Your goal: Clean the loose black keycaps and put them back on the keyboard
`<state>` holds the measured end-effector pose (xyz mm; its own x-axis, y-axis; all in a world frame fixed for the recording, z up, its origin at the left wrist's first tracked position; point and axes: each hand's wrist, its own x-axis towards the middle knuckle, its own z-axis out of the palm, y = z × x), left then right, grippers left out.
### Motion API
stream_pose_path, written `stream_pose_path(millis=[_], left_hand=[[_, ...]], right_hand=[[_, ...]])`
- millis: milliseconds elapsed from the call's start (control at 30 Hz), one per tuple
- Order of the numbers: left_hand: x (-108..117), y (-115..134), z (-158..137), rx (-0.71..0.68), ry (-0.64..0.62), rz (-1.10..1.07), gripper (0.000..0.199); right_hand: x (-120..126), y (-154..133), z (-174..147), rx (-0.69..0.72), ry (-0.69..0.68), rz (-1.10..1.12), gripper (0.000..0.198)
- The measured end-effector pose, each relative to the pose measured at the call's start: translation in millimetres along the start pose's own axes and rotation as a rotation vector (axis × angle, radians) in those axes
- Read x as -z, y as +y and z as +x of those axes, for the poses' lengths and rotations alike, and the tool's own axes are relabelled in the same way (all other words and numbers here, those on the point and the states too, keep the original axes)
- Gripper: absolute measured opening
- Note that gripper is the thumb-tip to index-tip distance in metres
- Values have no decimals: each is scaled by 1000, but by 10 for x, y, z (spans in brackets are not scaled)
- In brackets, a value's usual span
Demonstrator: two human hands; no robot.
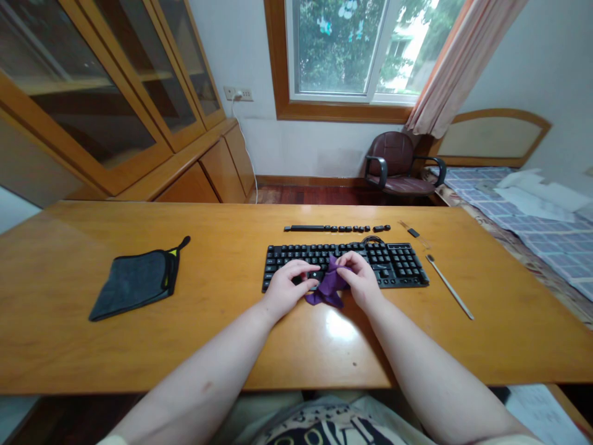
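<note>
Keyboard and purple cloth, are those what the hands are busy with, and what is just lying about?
Busy with: left hand, right hand, purple cloth, keyboard, row of loose keycaps.

Lying about: grey cloth, thin stick, armchair.
</note>
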<state>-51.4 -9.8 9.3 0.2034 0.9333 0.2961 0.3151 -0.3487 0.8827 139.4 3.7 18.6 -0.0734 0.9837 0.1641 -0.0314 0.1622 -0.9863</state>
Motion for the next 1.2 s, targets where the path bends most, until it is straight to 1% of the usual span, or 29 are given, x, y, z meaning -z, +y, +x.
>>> stream_pose_path(millis=[100, 167, 267, 367, 433, 533, 633, 833, 1033, 1100, 1200], left_hand=[[-11, 18, -5, 55, 2, 11, 26], [-12, 28, -7, 65, 11, 15, 25], [-2, 45, -11, 6, 15, 58, 23], [8, 64, -21, -60, 27, 88, 27], [10, 72, -29, -92, 10, 91, 31], [6, 75, -36, -112, -31, 86, 34], [-6, 69, -36, -62, -1, 88, 32], [-41, 53, -38, 146, 102, 27, 22], [-68, 25, -38, 219, 111, -96, 23], [-78, 11, -35, 224, 102, -117, 22], [-98, -10, -31, 232, 90, -182, 21]], right_hand=[[-19, 8, 0, -39, -162, 120, 10], [-26, 43, -4, -91, -218, 188, 13], [-37, 116, -13, -184, -199, 242, 17], [-62, 166, -21, -255, -192, 248, 25], [-88, 170, -24, -268, -198, 265, 30], [-130, 149, -22, -272, -181, 260, 30], [-157, 128, -17, -262, -160, 208, 24], [-149, 117, -8, -254, -162, 66, 18], [-98, 112, 9, -227, -60, 40, 15], [-90, 111, 3, -217, -94, 42, 19], [-93, 134, -14, -180, -196, 68, 27]])
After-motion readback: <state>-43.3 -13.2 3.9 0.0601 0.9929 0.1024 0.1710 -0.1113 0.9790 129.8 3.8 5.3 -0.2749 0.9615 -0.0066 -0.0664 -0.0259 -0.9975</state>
